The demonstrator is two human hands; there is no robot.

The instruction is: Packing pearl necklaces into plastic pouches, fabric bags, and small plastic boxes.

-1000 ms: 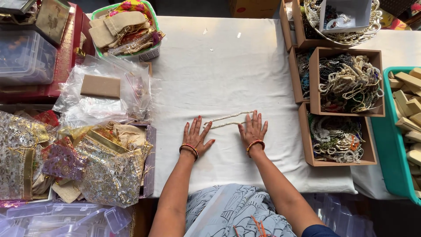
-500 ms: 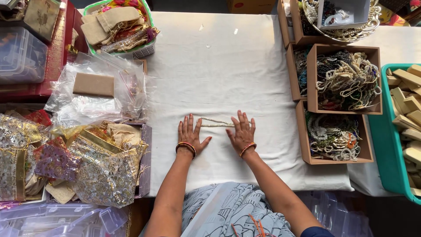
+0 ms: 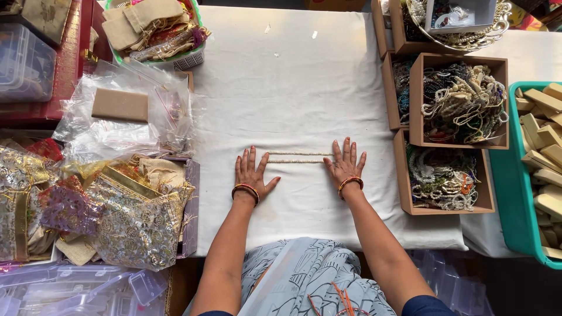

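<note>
A thin pale beaded necklace [image 3: 298,157] lies stretched in two straight strands on the white cloth [image 3: 293,88]. My left hand [image 3: 252,174] rests flat on the cloth, fingers spread, over the necklace's left end. My right hand [image 3: 345,162] lies flat with fingers apart over its right end. Both wrists wear red and gold bangles.
Cardboard boxes of bead necklaces [image 3: 459,102] [image 3: 442,175] stand at the right, beside a teal crate of tan boxes [image 3: 541,164]. At the left lie clear plastic bags [image 3: 123,111], shiny patterned pouches [image 3: 111,210] and a green basket of cloth pouches [image 3: 155,29].
My hands have slid apart along the cloth, drawing the necklace out from a loose slanted loop into two straight level strands. The view has shifted a little.
</note>
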